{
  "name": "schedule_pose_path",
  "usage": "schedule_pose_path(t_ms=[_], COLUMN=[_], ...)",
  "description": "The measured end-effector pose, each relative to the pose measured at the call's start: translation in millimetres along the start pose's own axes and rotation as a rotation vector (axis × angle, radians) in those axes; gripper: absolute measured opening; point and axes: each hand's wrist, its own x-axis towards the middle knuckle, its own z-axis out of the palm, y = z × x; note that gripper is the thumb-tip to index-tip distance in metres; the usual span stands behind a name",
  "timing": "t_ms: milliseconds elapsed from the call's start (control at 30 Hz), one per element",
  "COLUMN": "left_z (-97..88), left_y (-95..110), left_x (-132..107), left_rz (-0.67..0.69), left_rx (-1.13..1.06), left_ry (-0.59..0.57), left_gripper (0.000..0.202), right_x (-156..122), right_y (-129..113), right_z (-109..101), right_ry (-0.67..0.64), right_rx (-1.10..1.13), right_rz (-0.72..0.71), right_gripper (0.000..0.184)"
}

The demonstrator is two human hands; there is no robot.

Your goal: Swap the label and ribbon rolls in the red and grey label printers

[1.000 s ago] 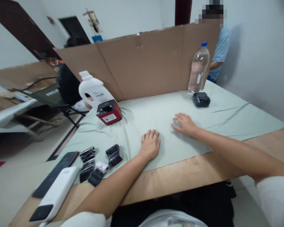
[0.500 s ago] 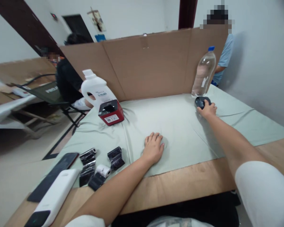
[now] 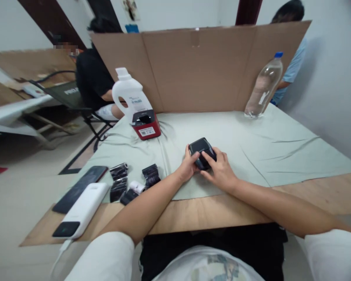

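In front of me, just over the near part of the cloth, both my hands hold a small black box-shaped device [image 3: 202, 146] that looks like a portable printer. My left hand [image 3: 187, 167] wraps its left side, thumb on the front. From the right, my right hand [image 3: 222, 170] grips it, with fingers on the side and the thumb below. The device's underside is hidden. Left of my left forearm lie several small rolls: a partly unrolled black one [image 3: 118, 182], another black one [image 3: 151, 175], and a white one [image 3: 137, 187] with a black strip.
A white jug [image 3: 133, 95] stands behind a red and black box [image 3: 147, 128] at the left. A clear bottle [image 3: 263, 91] leans by the cardboard screen [image 3: 199, 70]. A dark phone [image 3: 80, 189] and white power bank [image 3: 82, 210] lie near left. Other people sit beyond.
My right hand has brought the black device from beside the bottle to the near middle. My left hand, which lay flat on the cloth, now grips it too. The view has shifted.
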Motion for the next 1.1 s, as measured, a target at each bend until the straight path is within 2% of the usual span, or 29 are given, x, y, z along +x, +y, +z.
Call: schedule_pose_path(t_ms=[100,200,267,367,467,567,633,800,933,1100], left_z=[-3.9,-6.1,-6.6,-7.9,-9.6,-9.9,-9.1,-7.3,-8.1,-7.5], left_y=[-3,-8,-12,-16,-15,-9,-4,1,1,0], left_x=[1,6,7,6,4,5,6,7,8,9], left_rz=[0.13,0.179,0.194,0.227,0.167,0.018,-0.036,-0.061,-0.059,-0.069], left_rx=[0.143,0.199,0.253,0.362,0.384,0.275,0.216,0.191,0.198,0.224], left_ry=[0.027,-0.058,-0.127,-0.176,-0.157,-0.16,-0.165,-0.169,-0.165,-0.16], left_gripper=[0.125,0.129,0.128,0.126,0.115,0.089,0.082,0.08,0.076,0.077], right_x=[-4,2,5,2,-5,-6,-5,-4,-3,3], right_y=[-4,13,22,28,30,33,37,44,52,66], right_z=[-5,-10,-7,3,9,8,5,5,2,-9], right_ry=[0.036,0.136,0.127,-0.023,-0.091,-0.098,-0.113,-0.149,-0.162,-0.212], right_rx=[0.202,0.434,0.55,0.692,0.799,0.914,0.966,0.982,0.936,1.008], right_rz=[0.081,0.279,0.37,0.408,0.449,0.503,0.538,0.539,0.466,0.391], right_gripper=[0.047,0.045,0.059,0.085,0.089,0.087,0.085,0.085,0.086,0.08])
